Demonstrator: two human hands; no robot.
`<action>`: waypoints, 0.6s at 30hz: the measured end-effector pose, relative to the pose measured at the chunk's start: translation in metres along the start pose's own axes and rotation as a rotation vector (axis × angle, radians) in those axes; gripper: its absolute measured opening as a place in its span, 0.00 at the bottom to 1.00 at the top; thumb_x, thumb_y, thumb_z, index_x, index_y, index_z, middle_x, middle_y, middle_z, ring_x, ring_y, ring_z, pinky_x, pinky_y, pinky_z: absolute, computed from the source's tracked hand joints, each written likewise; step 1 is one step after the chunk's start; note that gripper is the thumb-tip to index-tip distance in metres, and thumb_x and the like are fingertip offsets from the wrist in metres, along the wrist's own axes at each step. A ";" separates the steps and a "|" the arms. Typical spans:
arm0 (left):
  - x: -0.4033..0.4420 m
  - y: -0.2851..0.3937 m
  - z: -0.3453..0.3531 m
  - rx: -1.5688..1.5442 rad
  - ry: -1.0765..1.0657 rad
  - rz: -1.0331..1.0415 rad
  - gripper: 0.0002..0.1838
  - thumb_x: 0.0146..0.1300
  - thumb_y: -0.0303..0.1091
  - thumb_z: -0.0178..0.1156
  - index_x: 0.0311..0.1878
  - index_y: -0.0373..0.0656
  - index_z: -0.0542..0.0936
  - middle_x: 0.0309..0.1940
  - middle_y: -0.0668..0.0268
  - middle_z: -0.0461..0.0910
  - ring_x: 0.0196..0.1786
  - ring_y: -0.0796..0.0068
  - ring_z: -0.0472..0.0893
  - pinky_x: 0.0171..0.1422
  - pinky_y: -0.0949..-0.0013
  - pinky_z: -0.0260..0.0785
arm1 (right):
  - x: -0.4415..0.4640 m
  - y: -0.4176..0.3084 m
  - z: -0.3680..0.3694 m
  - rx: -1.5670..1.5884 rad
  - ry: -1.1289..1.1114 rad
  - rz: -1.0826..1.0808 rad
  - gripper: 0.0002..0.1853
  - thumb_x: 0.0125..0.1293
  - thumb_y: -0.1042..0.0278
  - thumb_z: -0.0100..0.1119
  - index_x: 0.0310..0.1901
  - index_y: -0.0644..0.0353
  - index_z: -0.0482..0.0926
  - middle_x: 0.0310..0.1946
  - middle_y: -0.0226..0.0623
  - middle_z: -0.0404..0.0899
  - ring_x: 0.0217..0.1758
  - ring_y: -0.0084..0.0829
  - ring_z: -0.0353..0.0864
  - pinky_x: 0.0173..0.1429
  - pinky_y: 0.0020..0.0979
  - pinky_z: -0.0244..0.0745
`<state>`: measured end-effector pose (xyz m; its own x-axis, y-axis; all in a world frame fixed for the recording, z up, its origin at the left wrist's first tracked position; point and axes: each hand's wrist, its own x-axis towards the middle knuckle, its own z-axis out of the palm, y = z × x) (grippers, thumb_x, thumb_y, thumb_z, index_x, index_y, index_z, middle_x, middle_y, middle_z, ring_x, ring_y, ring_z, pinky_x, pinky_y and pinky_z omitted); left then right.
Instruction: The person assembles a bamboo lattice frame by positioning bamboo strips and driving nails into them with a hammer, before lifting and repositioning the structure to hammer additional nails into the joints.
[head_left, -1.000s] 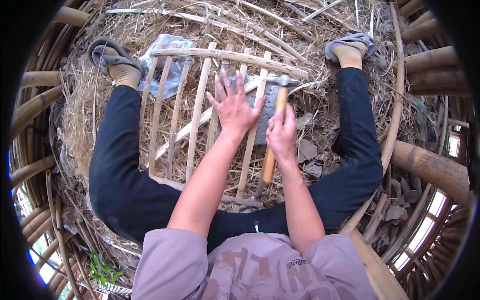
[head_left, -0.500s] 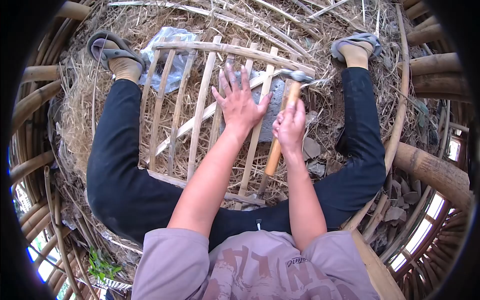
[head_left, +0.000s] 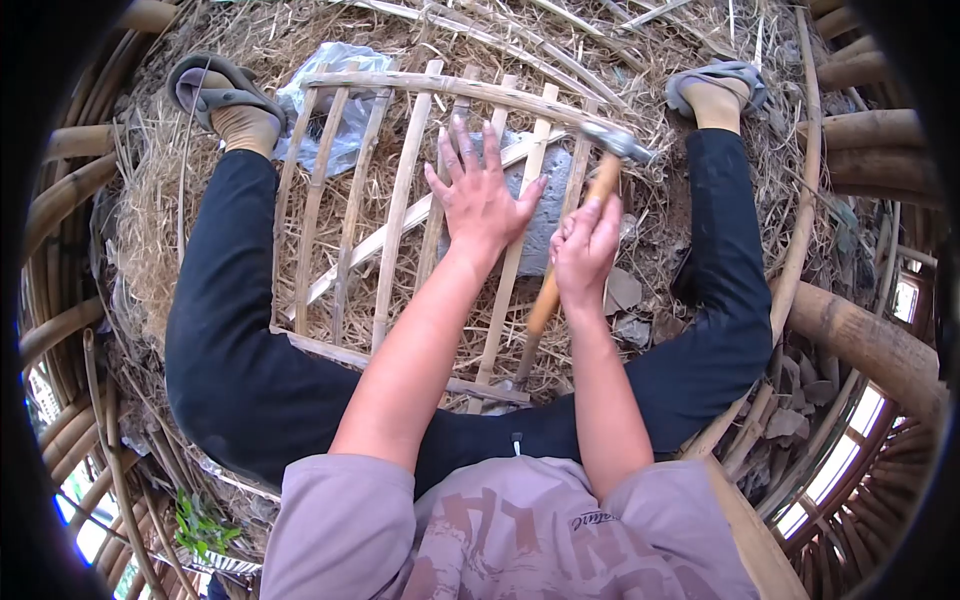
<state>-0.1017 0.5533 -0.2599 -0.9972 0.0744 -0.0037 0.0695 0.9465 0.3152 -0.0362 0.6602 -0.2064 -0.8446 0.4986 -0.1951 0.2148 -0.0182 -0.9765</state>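
My right hand [head_left: 586,240] is closed around the wooden handle of a hammer [head_left: 605,178]. The hammer's metal head lies over the right end of the frame's top rail. My left hand [head_left: 482,195] is spread flat over the slats, fingers pointing away from me. Beneath both lies a bamboo slat frame [head_left: 403,210], with several upright slats between a curved top rail and a bottom rail near my lap. A grey block [head_left: 547,215] sits under its right side, partly hidden by slats and my hand. One pale strip [head_left: 410,222] crosses diagonally behind the slats.
A clear plastic bag [head_left: 340,130] lies under the frame's upper left corner. Straw and loose bamboo strips [head_left: 500,40] cover the ground. My legs [head_left: 225,320] stretch along both sides. Thick bamboo poles [head_left: 860,345] and broken stone pieces [head_left: 790,420] are at the right.
The hammer has tilted, its head shifting right and slightly down near the rail's end. My right hand has turned a little with it. My left hand stays spread on the slats.
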 end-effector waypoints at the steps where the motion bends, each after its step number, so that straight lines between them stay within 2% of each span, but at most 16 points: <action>1: 0.000 0.000 0.000 0.003 0.001 0.001 0.58 0.63 0.78 0.53 0.85 0.46 0.50 0.85 0.43 0.38 0.86 0.37 0.38 0.80 0.24 0.37 | -0.002 0.003 0.003 -0.068 0.044 -0.005 0.13 0.85 0.64 0.41 0.58 0.62 0.70 0.24 0.27 0.71 0.19 0.18 0.72 0.23 0.22 0.70; 2: -0.001 -0.001 0.000 0.005 0.000 0.005 0.59 0.63 0.78 0.53 0.85 0.46 0.50 0.85 0.43 0.38 0.86 0.37 0.38 0.80 0.24 0.37 | -0.004 0.006 0.004 -0.138 0.091 -0.009 0.12 0.83 0.67 0.44 0.56 0.64 0.74 0.24 0.31 0.77 0.20 0.22 0.78 0.25 0.28 0.75; 4: -0.001 -0.001 -0.001 0.018 -0.008 -0.002 0.59 0.63 0.78 0.53 0.85 0.46 0.50 0.85 0.43 0.38 0.86 0.37 0.38 0.80 0.23 0.37 | 0.010 0.003 -0.010 -0.622 -0.172 -0.178 0.16 0.83 0.67 0.45 0.64 0.65 0.71 0.26 0.32 0.78 0.20 0.28 0.79 0.26 0.35 0.75; 5: -0.001 0.000 -0.001 0.022 -0.013 0.001 0.59 0.63 0.78 0.53 0.85 0.46 0.50 0.85 0.44 0.38 0.86 0.38 0.38 0.80 0.23 0.37 | 0.009 -0.003 -0.013 -0.575 -0.171 -0.115 0.20 0.82 0.66 0.47 0.68 0.68 0.69 0.27 0.44 0.82 0.23 0.42 0.84 0.30 0.42 0.76; 8: -0.001 -0.001 -0.001 -0.003 0.009 0.009 0.59 0.62 0.78 0.53 0.85 0.46 0.51 0.85 0.44 0.38 0.86 0.37 0.39 0.80 0.23 0.37 | -0.008 -0.008 0.001 -0.329 0.119 -0.207 0.19 0.81 0.67 0.46 0.66 0.69 0.71 0.26 0.53 0.83 0.28 0.51 0.87 0.31 0.44 0.77; 9: -0.002 -0.001 0.000 -0.016 0.014 0.009 0.58 0.62 0.77 0.54 0.85 0.46 0.52 0.85 0.43 0.39 0.86 0.37 0.40 0.79 0.23 0.38 | -0.003 0.000 0.001 -0.357 0.096 -0.321 0.19 0.82 0.67 0.45 0.67 0.68 0.70 0.28 0.58 0.83 0.31 0.52 0.88 0.32 0.45 0.78; 12: -0.001 0.000 -0.001 -0.008 0.022 0.012 0.58 0.63 0.77 0.54 0.84 0.45 0.52 0.85 0.42 0.40 0.86 0.36 0.40 0.79 0.23 0.38 | 0.011 -0.013 -0.007 -0.735 -0.214 -0.184 0.20 0.82 0.68 0.45 0.70 0.65 0.68 0.29 0.54 0.85 0.31 0.46 0.89 0.32 0.45 0.79; 13: 0.002 0.001 -0.001 -0.017 0.028 0.019 0.58 0.63 0.77 0.54 0.84 0.45 0.52 0.85 0.42 0.40 0.86 0.36 0.40 0.79 0.23 0.38 | 0.005 -0.039 -0.001 -0.645 -0.173 -0.088 0.21 0.81 0.70 0.45 0.71 0.65 0.67 0.29 0.55 0.84 0.33 0.48 0.90 0.33 0.46 0.80; 16: -0.004 -0.003 -0.002 -0.020 0.009 0.014 0.58 0.63 0.76 0.53 0.84 0.44 0.52 0.85 0.41 0.40 0.86 0.35 0.40 0.79 0.23 0.38 | -0.005 -0.031 0.002 -0.497 0.032 -0.305 0.21 0.80 0.70 0.47 0.71 0.66 0.68 0.28 0.57 0.84 0.36 0.51 0.91 0.34 0.47 0.80; 18: -0.001 0.000 -0.005 -0.025 -0.006 0.008 0.58 0.64 0.76 0.53 0.84 0.43 0.52 0.84 0.40 0.40 0.85 0.35 0.40 0.79 0.23 0.38 | 0.002 -0.033 -0.001 -0.650 -0.099 -0.297 0.21 0.80 0.70 0.48 0.70 0.66 0.69 0.30 0.59 0.84 0.37 0.54 0.90 0.35 0.48 0.81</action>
<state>-0.1005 0.5518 -0.2547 -0.9965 0.0836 -0.0065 0.0765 0.9377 0.3388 -0.0439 0.6629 -0.1744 -0.9466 0.3209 0.0326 0.1915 0.6404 -0.7437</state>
